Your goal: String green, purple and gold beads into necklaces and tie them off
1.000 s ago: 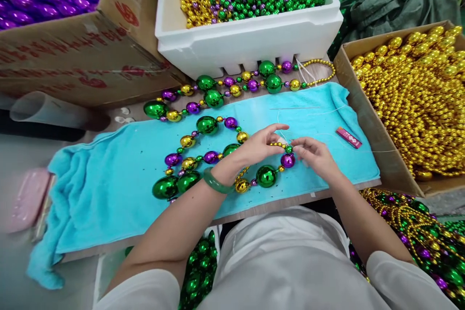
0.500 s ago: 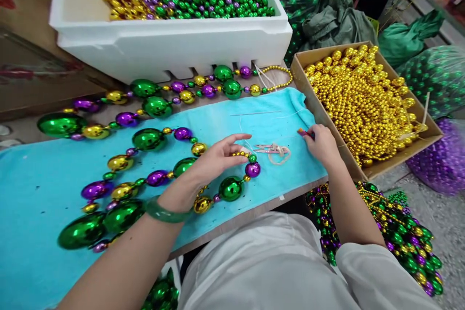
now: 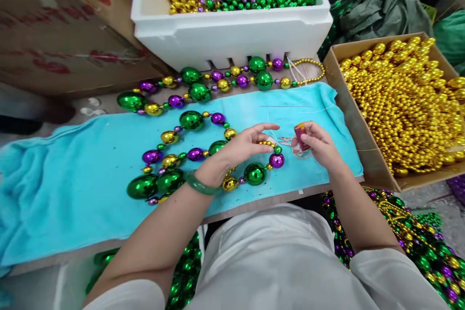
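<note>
My left hand is over the towel, index finger stretched out, the other fingers closed on the gold-bead end of a bead necklace. White thread ends stick up by those fingers. The necklace loops leftward in green, purple and gold beads. My right hand grips a small red lighter with an orange end, just right of the left fingertips. Partly hidden behind it lie thread snips with cord on the handles. A long thin needle rests on the towel farther back.
A blue towel covers the table. Behind it lies another bead necklace, against a white foam box of loose beads. At right stands a cardboard box of gold bead strands. More bead strands hang below the table's right side.
My right hand has brought the lighter leftward from the towel's right edge to near my left hand. The left hand keeps its hold on the necklace. The view has turned left.
</note>
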`<state>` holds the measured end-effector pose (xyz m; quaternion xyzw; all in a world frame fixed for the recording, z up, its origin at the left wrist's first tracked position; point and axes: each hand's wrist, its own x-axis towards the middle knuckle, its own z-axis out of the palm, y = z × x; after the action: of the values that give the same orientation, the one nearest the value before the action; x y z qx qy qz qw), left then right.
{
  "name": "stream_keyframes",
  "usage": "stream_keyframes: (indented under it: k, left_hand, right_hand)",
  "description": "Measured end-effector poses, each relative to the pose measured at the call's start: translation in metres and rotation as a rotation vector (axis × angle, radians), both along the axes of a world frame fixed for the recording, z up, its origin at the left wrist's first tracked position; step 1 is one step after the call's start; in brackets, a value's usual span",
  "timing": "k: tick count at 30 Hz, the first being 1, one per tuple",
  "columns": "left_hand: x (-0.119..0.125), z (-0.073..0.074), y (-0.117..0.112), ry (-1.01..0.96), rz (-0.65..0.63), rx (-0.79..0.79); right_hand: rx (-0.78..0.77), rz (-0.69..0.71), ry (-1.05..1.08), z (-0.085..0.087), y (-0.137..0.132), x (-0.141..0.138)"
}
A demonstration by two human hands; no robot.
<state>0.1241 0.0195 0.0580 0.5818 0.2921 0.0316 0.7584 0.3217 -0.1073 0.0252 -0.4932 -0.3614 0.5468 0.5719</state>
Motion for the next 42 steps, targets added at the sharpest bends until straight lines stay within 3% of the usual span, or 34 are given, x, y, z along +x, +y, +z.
stream_keyframes:
  k: [9,15,20,30,42]
  left_hand:
    - [-0.007,0.007,-0.001,-0.059,-0.034,0.042]
    - [-0.008,-0.002,-0.005,-0.125,0.031,0.028]
    - [-0.011,-0.011,-0.004,-0.188,0.083,0.030]
    - [-0.014,-0.019,-0.002,-0.280,0.121,-0.097]
    - [-0.021,-0.002,-0.010,-0.292,0.058,0.033]
  right_hand:
    - [-0.048,0.016,-0.123,-0.004,0.018,-0.008]
    - [-0.120,0.075,-0.169,-0.009,0.024,-0.015]
    - [-0.189,0.062,-0.032,-0.008,0.028,-0.021]
    - [-0.139,0.174,-0.122,-0.025,0.026,-0.033]
    - [-0.045,0.103,-0.244,-0.004,0.020,-0.046]
